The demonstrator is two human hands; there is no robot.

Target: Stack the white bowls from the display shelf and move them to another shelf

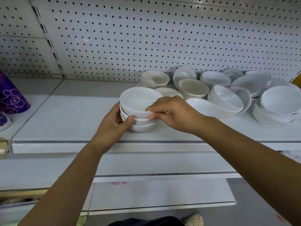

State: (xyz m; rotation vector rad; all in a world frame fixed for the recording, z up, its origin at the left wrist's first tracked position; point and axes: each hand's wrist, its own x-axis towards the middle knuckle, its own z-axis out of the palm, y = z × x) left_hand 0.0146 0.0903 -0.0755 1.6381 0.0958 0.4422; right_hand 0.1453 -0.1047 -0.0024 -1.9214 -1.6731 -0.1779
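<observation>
On my feed a stack of three white bowls [141,124] sits on the display shelf [73,115]. The left hand [114,126] grips its side, thumb against the lower bowls, and the right hand [172,113] pinches the near rim of the top bowl [138,100]. To the right, loose white bowls [224,98] lie jumbled before the pegboard [146,38] — a purple flowered cup [11,98] stands far left.
</observation>
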